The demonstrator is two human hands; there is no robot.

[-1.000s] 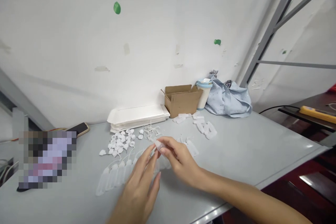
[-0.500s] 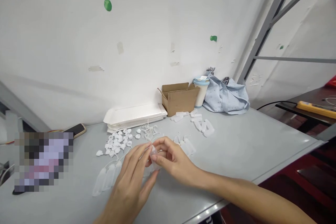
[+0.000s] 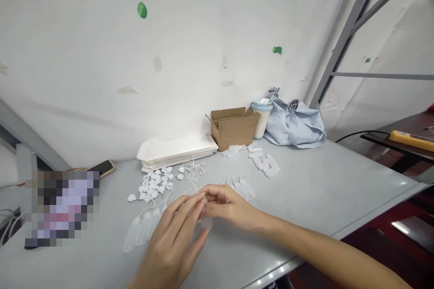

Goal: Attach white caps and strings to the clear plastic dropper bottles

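Between my hands is a small translucent bottle [image 3: 206, 223], its upper part hidden by my fingers. My left hand [image 3: 174, 235] holds its left side, the thumb below and the fingers at the top. My right hand [image 3: 225, 205] pinches the top end with thumb and fingers. White caps [image 3: 154, 184] lie in a heap behind my left hand, with thin white strips [image 3: 195, 170] beside them. Bottles with thin tubes [image 3: 145, 228] lie in a row left of my left hand, and more [image 3: 246, 188] lie behind my right hand.
Stacked white trays [image 3: 178, 151], a cardboard box [image 3: 235, 131], a lidded cup [image 3: 261, 119] and a blue cloth bag [image 3: 294, 124] stand along the wall. Loose translucent pieces [image 3: 269, 165] lie before them. A phone [image 3: 106, 168] is at the left, beside a pixelated area.
My right hand's fingers have closed in around the bottle's top, covering the tip that showed before. The view has shifted slightly.
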